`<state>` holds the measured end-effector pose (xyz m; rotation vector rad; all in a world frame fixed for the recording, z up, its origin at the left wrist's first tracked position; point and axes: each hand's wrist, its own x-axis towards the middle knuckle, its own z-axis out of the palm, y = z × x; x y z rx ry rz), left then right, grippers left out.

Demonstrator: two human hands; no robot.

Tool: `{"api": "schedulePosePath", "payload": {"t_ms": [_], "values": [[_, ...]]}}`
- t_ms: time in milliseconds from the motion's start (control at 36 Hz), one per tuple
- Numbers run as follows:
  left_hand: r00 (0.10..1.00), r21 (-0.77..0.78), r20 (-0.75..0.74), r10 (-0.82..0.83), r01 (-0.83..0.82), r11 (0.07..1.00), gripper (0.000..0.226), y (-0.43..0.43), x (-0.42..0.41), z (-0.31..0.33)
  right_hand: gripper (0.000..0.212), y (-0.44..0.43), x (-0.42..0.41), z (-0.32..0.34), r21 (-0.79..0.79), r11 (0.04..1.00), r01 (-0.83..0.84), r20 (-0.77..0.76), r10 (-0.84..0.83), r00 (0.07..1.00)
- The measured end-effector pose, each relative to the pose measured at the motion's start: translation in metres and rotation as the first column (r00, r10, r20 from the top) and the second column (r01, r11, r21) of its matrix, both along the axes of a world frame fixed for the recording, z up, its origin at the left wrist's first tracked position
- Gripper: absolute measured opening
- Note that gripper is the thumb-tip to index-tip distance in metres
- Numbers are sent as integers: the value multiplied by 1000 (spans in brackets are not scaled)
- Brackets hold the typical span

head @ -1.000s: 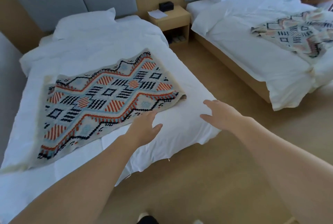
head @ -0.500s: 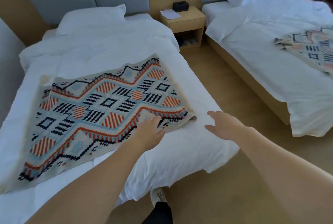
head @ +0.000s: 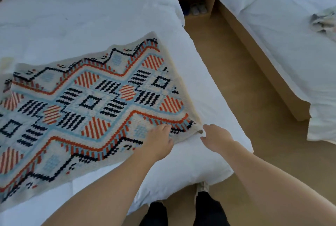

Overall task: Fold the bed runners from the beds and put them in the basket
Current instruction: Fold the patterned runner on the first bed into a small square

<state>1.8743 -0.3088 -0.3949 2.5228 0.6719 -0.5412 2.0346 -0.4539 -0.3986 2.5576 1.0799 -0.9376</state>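
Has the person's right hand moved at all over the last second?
Yes. The right hand has closed in leftward on the near corner of the bed runner and is now almost touching it.
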Motion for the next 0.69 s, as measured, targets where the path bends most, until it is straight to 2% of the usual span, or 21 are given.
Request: {"api": "schedulePosePath", "payload": {"t_ms": [139, 333, 417, 528, 639, 695], "values": [[999, 14, -20, 40, -40, 999, 57, -1, 34, -51, 36, 12, 26, -61, -31, 999, -23, 14, 24, 1000], [999, 37, -49, 5, -4, 999, 63, -20, 82, -126, 43, 16, 49, -132, -18, 998, 67, 22, -67, 998], [998, 61, -50, -35, 38, 997, 71, -24, 93, -144, 30, 20, 51, -145, 37, 997, 72, 16, -73, 997], [999, 68, -39, -34, 37, 997, 75, -28, 109, -167, 2, 20, 63, -162, 146, 985, 90, -18, -88, 996], [994, 38, -83, -72, 75, 996, 79, -32, 109, -173, 14, 4, 74, -162, 289, 940, 180, -105, -156, 982], [993, 21, -80, -90, 92, 996, 76, -33, 108, -174, 21, -9, 84, -161, 359, 924, 131, -113, -97, 989]]}}
